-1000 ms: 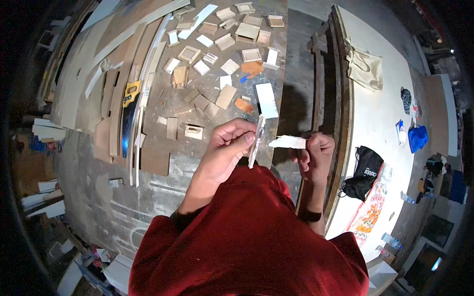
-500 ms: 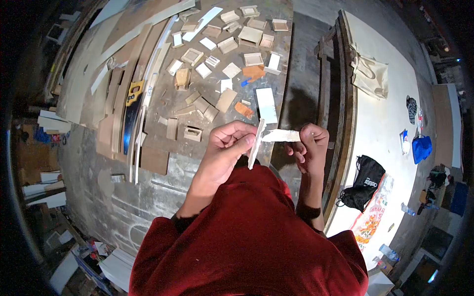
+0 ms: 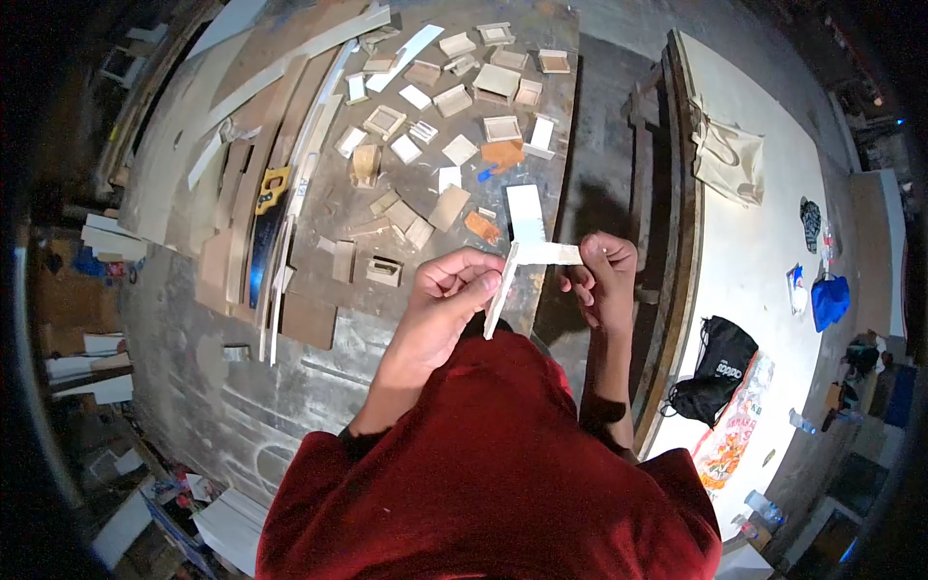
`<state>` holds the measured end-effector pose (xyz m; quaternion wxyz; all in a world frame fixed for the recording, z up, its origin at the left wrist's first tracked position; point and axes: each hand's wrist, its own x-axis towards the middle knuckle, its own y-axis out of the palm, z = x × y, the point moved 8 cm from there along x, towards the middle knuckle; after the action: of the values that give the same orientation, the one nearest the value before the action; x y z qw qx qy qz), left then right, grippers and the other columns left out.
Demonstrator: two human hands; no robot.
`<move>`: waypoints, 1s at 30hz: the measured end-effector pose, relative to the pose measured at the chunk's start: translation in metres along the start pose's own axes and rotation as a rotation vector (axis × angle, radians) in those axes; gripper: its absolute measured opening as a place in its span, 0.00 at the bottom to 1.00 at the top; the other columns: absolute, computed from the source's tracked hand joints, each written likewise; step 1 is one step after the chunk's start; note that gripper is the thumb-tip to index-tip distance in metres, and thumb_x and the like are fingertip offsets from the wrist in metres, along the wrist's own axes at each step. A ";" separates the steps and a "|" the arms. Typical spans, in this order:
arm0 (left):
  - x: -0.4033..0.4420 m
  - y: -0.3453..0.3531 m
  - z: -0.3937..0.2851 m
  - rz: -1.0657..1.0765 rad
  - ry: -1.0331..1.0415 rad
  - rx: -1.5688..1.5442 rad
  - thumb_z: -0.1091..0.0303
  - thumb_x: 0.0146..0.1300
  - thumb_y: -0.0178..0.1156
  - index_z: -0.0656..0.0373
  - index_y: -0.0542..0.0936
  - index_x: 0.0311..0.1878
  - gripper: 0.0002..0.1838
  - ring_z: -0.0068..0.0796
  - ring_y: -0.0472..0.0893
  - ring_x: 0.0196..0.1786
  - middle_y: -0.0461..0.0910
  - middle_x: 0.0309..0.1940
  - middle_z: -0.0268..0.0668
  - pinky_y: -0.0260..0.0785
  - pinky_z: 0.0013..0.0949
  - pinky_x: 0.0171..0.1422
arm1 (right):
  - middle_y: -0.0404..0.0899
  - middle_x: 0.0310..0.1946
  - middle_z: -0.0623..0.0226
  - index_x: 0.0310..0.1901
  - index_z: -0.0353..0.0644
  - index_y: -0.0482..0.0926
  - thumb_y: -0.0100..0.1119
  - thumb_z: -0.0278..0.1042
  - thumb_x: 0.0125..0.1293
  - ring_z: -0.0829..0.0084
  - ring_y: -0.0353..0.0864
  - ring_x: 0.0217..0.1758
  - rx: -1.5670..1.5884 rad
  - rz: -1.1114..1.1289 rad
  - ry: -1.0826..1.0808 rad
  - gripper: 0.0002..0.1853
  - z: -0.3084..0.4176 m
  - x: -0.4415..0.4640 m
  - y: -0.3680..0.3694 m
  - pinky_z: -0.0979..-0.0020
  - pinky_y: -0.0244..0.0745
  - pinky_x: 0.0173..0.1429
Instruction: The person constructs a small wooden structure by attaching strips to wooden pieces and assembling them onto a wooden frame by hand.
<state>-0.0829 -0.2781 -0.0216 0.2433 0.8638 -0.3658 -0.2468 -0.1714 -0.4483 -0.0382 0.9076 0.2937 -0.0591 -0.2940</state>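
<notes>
My left hand [image 3: 454,295] pinches a thin pale wooden piece [image 3: 501,295], seen nearly edge-on, between thumb and fingers. My right hand [image 3: 604,275] grips the right end of a short pale strip [image 3: 551,253] between thumb and forefinger, its other fingers curled below. Whether this strip is thin wood or tape I cannot tell. Its left end meets the upper part of the wooden piece, so the two form a rough T in front of my chest. Just behind them a white rectangular board piece [image 3: 525,208] lies on the worktable.
Several small box-like wooden parts [image 3: 496,84] are scattered over the worktable [image 3: 319,203]. A yellow-handled handsaw [image 3: 269,208] lies beside long boards on the left. Across a dark gap, the white table [image 3: 744,271] bears a canvas bag [image 3: 728,159] and a black drawstring bag [image 3: 715,372].
The strip's left end has come up against the wooden piece and the strip sits slightly higher. Both hands keep their holds. The whole view has shifted slightly.
</notes>
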 end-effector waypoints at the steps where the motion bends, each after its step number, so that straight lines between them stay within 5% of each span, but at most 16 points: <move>1: 0.001 -0.002 -0.001 0.000 0.009 0.002 0.79 0.68 0.59 0.66 0.80 0.47 0.07 0.20 0.83 0.38 0.84 0.35 0.36 0.75 0.24 0.43 | 0.65 0.11 0.74 0.23 0.38 0.73 0.57 0.35 0.74 0.84 0.58 0.09 -0.035 0.021 -0.005 0.19 -0.001 0.001 -0.001 0.74 0.68 0.22; 14: -0.007 -0.028 0.003 -0.053 -0.015 -0.073 0.77 0.69 0.58 0.65 0.80 0.48 0.07 0.18 0.82 0.40 0.84 0.38 0.35 0.75 0.23 0.44 | 0.63 0.10 0.74 0.21 0.39 0.73 0.60 0.35 0.71 0.84 0.57 0.08 0.034 0.070 0.100 0.19 -0.058 -0.007 0.003 0.73 0.63 0.19; 20: -0.006 -0.064 0.014 -0.111 -0.081 -0.062 0.76 0.70 0.58 0.65 0.81 0.50 0.08 0.22 0.82 0.45 0.84 0.44 0.37 0.75 0.29 0.50 | 0.70 0.11 0.70 0.23 0.34 0.78 0.61 0.33 0.71 0.82 0.62 0.10 -0.074 0.098 0.220 0.17 -0.086 -0.006 -0.010 0.77 0.61 0.19; 24: -0.010 -0.121 0.011 -0.322 -0.028 0.018 0.76 0.69 0.60 0.62 0.82 0.48 0.07 0.18 0.80 0.41 0.84 0.41 0.32 0.73 0.25 0.46 | 0.77 0.15 0.71 0.27 0.35 0.85 0.66 0.40 0.68 0.85 0.69 0.15 -0.483 -0.189 0.155 0.17 -0.084 -0.009 -0.057 0.79 0.56 0.19; 27: -0.017 -0.160 -0.002 -0.409 0.018 0.186 0.75 0.68 0.62 0.61 0.83 0.47 0.07 0.16 0.80 0.38 0.84 0.39 0.31 0.73 0.24 0.43 | 0.79 0.17 0.67 0.31 0.34 0.86 0.66 0.38 0.68 0.82 0.73 0.17 -0.825 -0.314 0.233 0.14 -0.087 -0.018 -0.075 0.76 0.63 0.22; 29: -0.025 -0.188 -0.009 -0.437 0.021 0.207 0.74 0.67 0.63 0.61 0.83 0.47 0.07 0.16 0.80 0.37 0.85 0.39 0.32 0.74 0.23 0.41 | 0.82 0.20 0.61 0.36 0.34 0.87 0.66 0.32 0.66 0.77 0.77 0.21 -1.152 -0.181 -0.152 0.09 -0.096 -0.017 -0.067 0.72 0.71 0.28; 30: -0.029 -0.199 -0.016 -0.440 0.016 0.195 0.74 0.67 0.63 0.61 0.83 0.47 0.07 0.16 0.80 0.37 0.85 0.39 0.32 0.74 0.23 0.41 | 0.82 0.20 0.61 0.36 0.34 0.87 0.66 0.32 0.66 0.77 0.77 0.21 -1.164 -0.176 -0.147 0.09 -0.100 -0.017 -0.061 0.72 0.71 0.28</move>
<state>0.0110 -0.1306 -0.1222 0.1022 0.9440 -0.1888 -0.2504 -0.1876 -0.4289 -0.1544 0.8853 -0.2697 0.0739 -0.3716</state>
